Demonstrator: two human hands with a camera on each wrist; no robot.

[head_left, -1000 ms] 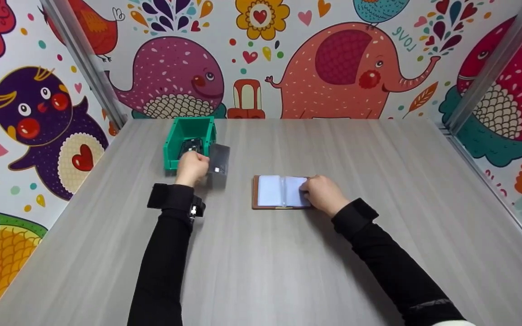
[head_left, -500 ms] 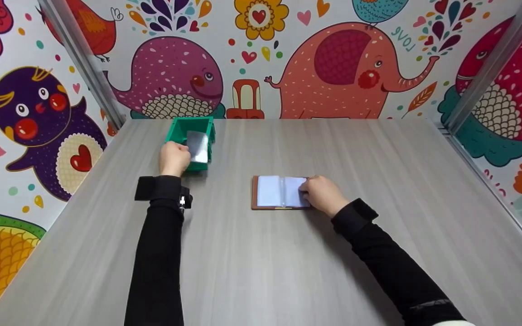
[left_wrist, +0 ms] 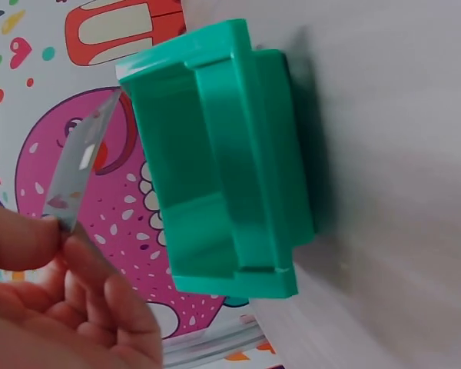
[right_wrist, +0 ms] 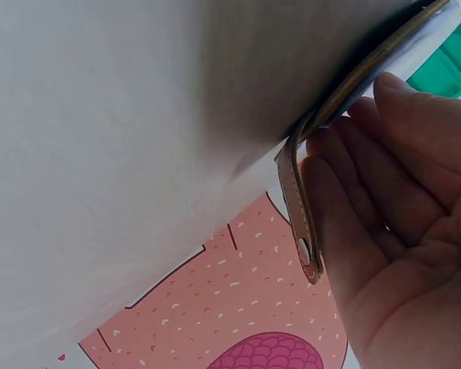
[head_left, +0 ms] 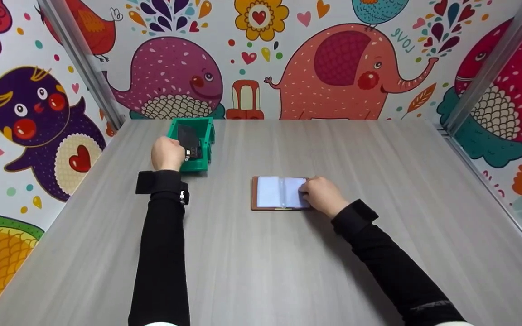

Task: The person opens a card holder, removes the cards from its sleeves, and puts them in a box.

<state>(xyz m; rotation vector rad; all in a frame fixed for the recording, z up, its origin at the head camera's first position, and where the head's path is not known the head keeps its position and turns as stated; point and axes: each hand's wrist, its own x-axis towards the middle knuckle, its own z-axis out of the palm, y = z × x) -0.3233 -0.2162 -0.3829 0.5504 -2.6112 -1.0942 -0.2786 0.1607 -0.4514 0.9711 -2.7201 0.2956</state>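
Note:
My left hand (head_left: 167, 154) pinches a dark card (head_left: 188, 138) by its lower edge between thumb and fingers, holding it up over a green bin (head_left: 210, 133). The left wrist view catches the card (left_wrist: 81, 161) nearly edge-on and shiny, beside the bin's rim (left_wrist: 207, 46). At the middle of the table lies a brown card holder (head_left: 270, 192), spread open with pale plastic sleeves. My right hand (head_left: 324, 194) grips its right edge, thumb on the sleeves. Close up, a brown strap with a metal snap (right_wrist: 304, 250) sticks out beside the right fingers (right_wrist: 342, 192).
The grey wood-grain table (head_left: 252, 262) carries the bin at back left. Behind stands a wall printed with cartoon animals (head_left: 333, 72); printed side panels (head_left: 39, 127) and metal posts (head_left: 79, 59) flank the table.
My left hand has moved left and slightly back, carrying the card from beside the bin's right side to over the bin and turning it. The right hand and card holder have stayed put.

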